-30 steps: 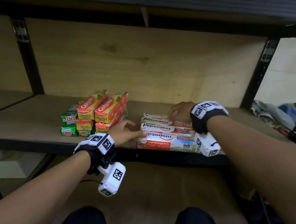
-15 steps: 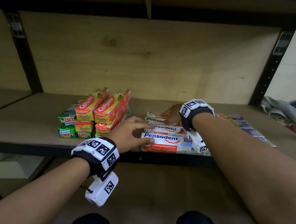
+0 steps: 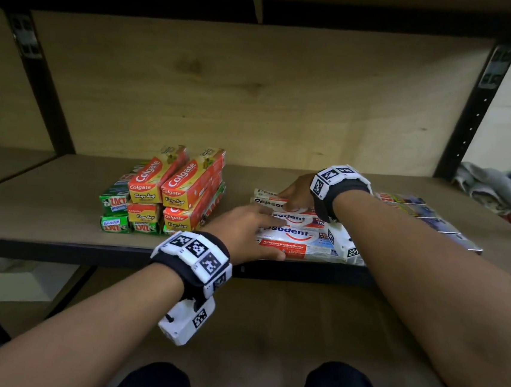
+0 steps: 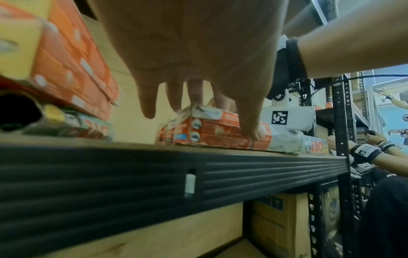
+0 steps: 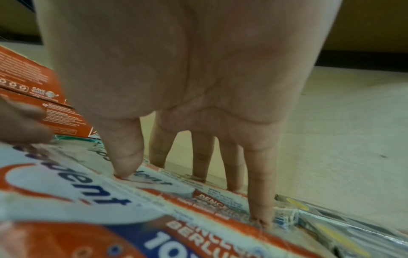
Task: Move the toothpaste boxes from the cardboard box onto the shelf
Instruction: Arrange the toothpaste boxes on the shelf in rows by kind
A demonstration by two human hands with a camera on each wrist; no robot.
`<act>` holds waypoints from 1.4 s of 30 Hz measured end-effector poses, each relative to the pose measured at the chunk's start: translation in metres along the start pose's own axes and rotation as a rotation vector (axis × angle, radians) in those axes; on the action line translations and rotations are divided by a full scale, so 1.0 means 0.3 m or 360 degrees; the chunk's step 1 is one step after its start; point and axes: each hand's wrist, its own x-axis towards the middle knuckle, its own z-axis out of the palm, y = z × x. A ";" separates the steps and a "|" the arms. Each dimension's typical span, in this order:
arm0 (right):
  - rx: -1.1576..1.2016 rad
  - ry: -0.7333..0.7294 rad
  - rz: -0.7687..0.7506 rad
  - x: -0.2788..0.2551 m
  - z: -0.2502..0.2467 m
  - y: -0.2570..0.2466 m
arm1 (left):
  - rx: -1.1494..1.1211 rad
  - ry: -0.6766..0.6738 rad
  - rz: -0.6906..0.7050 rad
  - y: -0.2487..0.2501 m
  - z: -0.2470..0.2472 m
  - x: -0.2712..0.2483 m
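Both hands are on the Pepsodent pack (image 3: 298, 233), a plastic-wrapped bundle of white and red toothpaste boxes that lies flat at the front edge of the shelf (image 3: 44, 204).

The left hand (image 3: 244, 226) lies over the pack's left end with its fingers straight and spread. In the left wrist view its thumb (image 4: 249, 122) presses down the pack's red front side while the other fingertips touch the top wrap. This grip is a flat, open-handed one, with no finger curled round the pack.

The right hand (image 3: 296, 194) rests on the far part of the pack, beyond and to the right of the left hand. In the right wrist view its fingers (image 5: 260, 192) point straight down. The thumb tip and the little finger tip plainly touch the printed top. The middle fingers seem to reach the far edge, though the view is too close to be sure. This grip is also open, pressing and not clasping.

To the left of the left hand, apart from the pack, stands the Colgate stack (image 3: 183, 186) of orange and yellow boxes, with green Zact boxes (image 3: 115, 211) under it and beside it. To the right of the right wrist a flat glossy packet (image 3: 426, 219) lies on the shelf, close by the pack's right end.
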 end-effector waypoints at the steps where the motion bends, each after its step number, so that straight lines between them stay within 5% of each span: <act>1: 0.0023 0.0001 0.0002 0.002 0.000 0.003 | -0.0016 0.0012 0.0032 0.016 0.013 0.007; 8: 0.0079 -0.0008 -0.0033 0.018 0.002 0.024 | -0.0417 0.0329 -0.0125 0.044 0.085 0.027; 16: 0.0243 -0.0028 -0.0039 0.004 -0.012 0.042 | -0.0410 0.0365 -0.0164 0.046 0.104 0.025; 24: 0.0422 0.0070 -0.0056 -0.103 0.011 0.086 | -0.0438 0.0075 -0.0282 0.035 0.007 0.016; 33: 0.0343 -0.0337 -0.0077 -0.244 0.012 0.115 | -0.0202 -0.0152 -0.0335 0.035 -0.063 0.080; 42: 0.0191 -0.0134 -0.0092 -0.271 0.045 0.102 | 0.0130 -0.0194 -0.0218 0.041 -0.108 0.057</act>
